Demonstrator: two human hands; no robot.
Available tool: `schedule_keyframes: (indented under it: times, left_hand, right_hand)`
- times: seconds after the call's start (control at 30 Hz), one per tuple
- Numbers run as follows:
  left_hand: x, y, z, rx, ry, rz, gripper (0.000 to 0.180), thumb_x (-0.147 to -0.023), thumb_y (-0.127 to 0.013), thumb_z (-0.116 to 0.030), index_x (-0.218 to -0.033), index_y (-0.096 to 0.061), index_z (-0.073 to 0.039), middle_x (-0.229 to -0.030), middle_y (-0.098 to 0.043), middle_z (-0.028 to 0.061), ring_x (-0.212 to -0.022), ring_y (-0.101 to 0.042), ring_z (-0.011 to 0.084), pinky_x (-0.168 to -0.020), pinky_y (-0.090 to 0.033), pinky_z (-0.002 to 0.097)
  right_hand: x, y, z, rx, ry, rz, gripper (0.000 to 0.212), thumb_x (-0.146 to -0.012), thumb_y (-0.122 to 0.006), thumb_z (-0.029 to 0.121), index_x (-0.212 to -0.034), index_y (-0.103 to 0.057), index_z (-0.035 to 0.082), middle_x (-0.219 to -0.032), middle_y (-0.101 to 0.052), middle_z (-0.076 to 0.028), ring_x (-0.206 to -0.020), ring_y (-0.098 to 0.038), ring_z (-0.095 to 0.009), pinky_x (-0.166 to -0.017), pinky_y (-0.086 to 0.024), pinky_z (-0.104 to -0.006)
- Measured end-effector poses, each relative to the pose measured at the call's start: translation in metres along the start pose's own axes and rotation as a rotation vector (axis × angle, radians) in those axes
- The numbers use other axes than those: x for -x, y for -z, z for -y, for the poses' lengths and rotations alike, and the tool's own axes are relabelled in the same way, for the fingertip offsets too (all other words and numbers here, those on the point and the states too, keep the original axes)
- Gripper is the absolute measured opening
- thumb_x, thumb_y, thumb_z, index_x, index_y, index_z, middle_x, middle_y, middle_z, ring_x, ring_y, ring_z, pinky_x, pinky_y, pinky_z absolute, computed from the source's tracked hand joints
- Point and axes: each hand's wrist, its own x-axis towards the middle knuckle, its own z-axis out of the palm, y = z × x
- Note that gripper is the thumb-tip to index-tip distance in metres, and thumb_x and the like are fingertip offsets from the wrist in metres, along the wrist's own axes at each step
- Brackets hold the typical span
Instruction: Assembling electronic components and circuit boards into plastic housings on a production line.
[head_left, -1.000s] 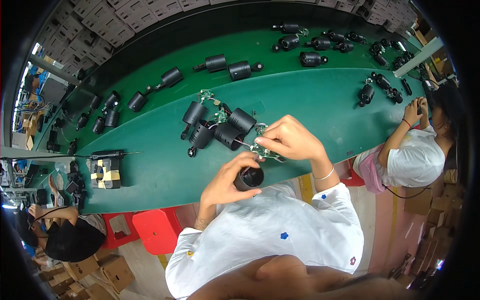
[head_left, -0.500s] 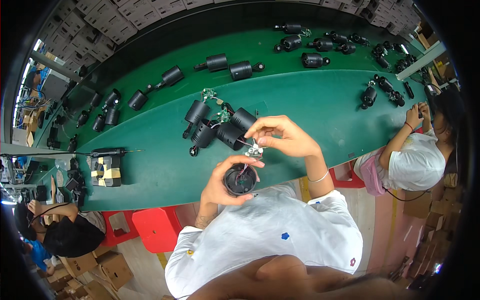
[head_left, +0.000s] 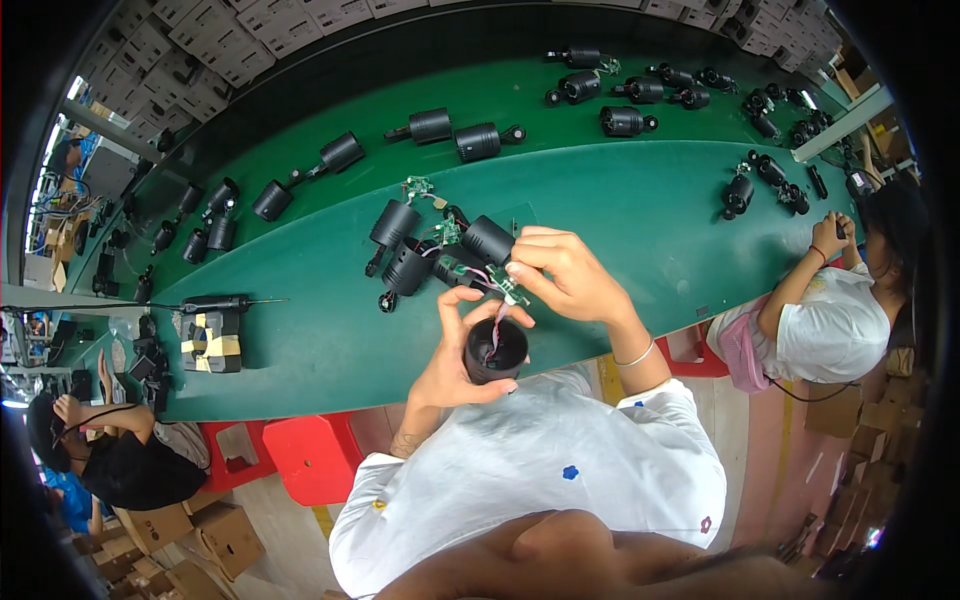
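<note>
My left hand [head_left: 448,368] is wrapped round a black cylindrical housing [head_left: 512,345], its open end facing up. Pink and white wires [head_left: 498,322] run out of it to a small green circuit board [head_left: 508,291] with white parts. My right hand [head_left: 572,280] pinches this board by its edge, just above the housing's rim. Beyond my hands lies a cluster of similar housings, among them one at the left [head_left: 396,222], one nearer [head_left: 408,268] and one at the right [head_left: 488,240]. Loose boards on wires [head_left: 446,232] rest among them.
A green belt [head_left: 380,165] behind the table carries several black housings. To the left, a power screwdriver [head_left: 216,304] lies on a black block with yellow tape [head_left: 212,345]. Red stools [head_left: 313,460] stand by the near edge. Co-workers sit at the right [head_left: 835,320] and left [head_left: 140,450].
My left hand has brought the housing slightly right and up. The circuit board has turned in my right hand, showing its green side. Housings on the far belt have shifted slightly left.
</note>
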Motion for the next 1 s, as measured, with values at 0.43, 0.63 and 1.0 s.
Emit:
schedule_keyframes:
  times: [0.43, 0.63, 1.0]
  left_hand:
    - [-0.005, 0.006, -0.004, -0.102, -0.032, 0.088, 0.076, -0.06, -0.079, -0.007, -0.125, -0.038, -0.003, -0.115, -0.06, 0.0229, -0.086, -0.064, 0.0292, -0.076, -0.053, 0.0362]
    - [-0.006, 0.004, 0.008, 0.249, -0.09, 0.064, 0.077, -0.06, -0.078, -0.011, -0.124, -0.037, -0.003, -0.113, -0.059, 0.0224, -0.076, -0.065, 0.0309, -0.067, -0.054, 0.0359]
    - [-0.007, 0.005, 0.008, -0.168, -0.096, -0.123, 0.089, -0.064, -0.078, -0.012, -0.136, -0.027, -0.004, -0.114, -0.058, 0.0214, -0.092, -0.062, 0.0294, -0.079, -0.05, 0.0356]
  right_hand:
    - [0.008, -0.032, 0.023, -0.447, -0.228, -0.405, 0.008, -0.081, -0.066, -0.003, -0.074, -0.062, 0.0, -0.08, -0.061, -0.004, -0.067, -0.053, -0.013, -0.061, -0.044, -0.0261]
    - [0.008, -0.054, 0.005, -1.126, -0.261, -0.423, 0.007, -0.081, -0.067, -0.006, -0.077, -0.066, 0.0, -0.091, -0.063, -0.007, -0.077, -0.056, -0.014, -0.07, -0.047, -0.0249]
    - [0.003, -0.036, 0.001, -0.751, 0.057, -0.536, 0.015, -0.07, -0.072, -0.009, -0.078, -0.069, 0.003, -0.086, -0.067, -0.007, -0.081, -0.057, -0.016, -0.073, -0.047, -0.026]
